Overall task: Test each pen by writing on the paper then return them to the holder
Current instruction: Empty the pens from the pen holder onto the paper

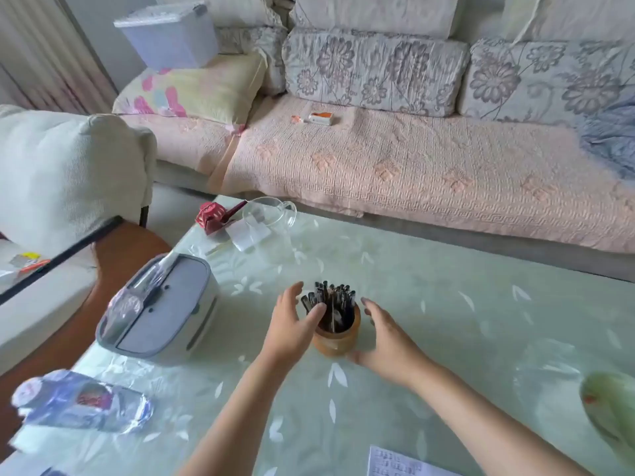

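Left hand [292, 326]: fingers spread, holding nothing, thumb at the rim of the wooden holder [338, 340]; right hand [386, 340]: fingers straight, empty, just beside that holder, which stands upright between the two. Pens [331, 298]: bundled in the holder, long axes near vertical, upper ends fanning slightly outward; best to brace the holder with one hand and draw a single pen straight up along its axis. Paper [400, 466]: flat on the table [481, 304], nearer the person than the right hand, beside its forearm.

Soft daylight, blurred edges, wide-angle warp
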A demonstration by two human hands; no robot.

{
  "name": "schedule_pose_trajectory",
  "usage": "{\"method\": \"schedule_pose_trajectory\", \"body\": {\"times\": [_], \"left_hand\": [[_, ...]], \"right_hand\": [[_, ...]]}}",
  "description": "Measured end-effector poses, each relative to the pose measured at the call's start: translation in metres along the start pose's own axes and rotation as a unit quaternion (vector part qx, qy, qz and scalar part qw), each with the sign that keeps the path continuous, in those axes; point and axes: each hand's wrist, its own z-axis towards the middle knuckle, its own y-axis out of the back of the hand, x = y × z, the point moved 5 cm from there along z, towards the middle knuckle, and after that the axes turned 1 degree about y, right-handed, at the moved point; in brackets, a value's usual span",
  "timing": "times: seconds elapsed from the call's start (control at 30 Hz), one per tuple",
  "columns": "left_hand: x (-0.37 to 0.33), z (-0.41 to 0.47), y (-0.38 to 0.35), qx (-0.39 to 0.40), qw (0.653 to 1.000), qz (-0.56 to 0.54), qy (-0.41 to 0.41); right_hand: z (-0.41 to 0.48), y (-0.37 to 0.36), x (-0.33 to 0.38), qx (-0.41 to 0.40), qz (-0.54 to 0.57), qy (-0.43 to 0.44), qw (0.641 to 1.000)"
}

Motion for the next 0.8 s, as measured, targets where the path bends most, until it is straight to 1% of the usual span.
{"method": "schedule_pose_trajectory", "body": {"times": [0.03, 0.13, 0.17, 0.2, 0.3, 0.47, 0.57, 0.67, 0.8], "left_hand": [[0.007, 0.002, -0.006, 0.0, 0.999, -0.031, -0.006], [0.021, 0.003, -0.022, 0.028, 0.993, -0.115, -0.015], [0.026, 0.003, -0.027, 0.034, 0.991, -0.13, -0.03], [0.029, 0.001, -0.031, 0.039, 0.99, -0.126, -0.049], [0.034, 0.004, -0.036, 0.058, 0.987, -0.091, -0.119], [0.04, 0.001, -0.042, 0.043, 0.98, -0.08, -0.177], [0.034, -0.015, -0.049, 0.059, 0.972, -0.106, -0.201], [0.027, -0.043, -0.054, 0.093, 0.964, -0.105, -0.228], [0.029, -0.085, -0.061, 0.138, 0.964, -0.097, -0.204]], "right_hand": [[0.004, -0.004, 0.003, -0.012, 0.021, 0.022, 0.999], [0.019, -0.015, -0.004, -0.029, 0.106, 0.045, 0.993], [0.022, -0.019, -0.006, -0.034, 0.118, 0.055, 0.991], [0.026, -0.025, -0.008, -0.044, 0.11, 0.071, 0.99], [0.043, -0.04, -0.024, -0.085, 0.144, 0.107, 0.98], [0.039, -0.04, -0.034, -0.148, 0.121, 0.164, 0.968], [0.018, -0.03, -0.038, -0.172, 0.117, 0.176, 0.962], [-0.018, -0.023, -0.039, -0.197, 0.092, 0.179, 0.959], [-0.08, -0.027, -0.042, -0.222, 0.075, 0.153, 0.96]]}}
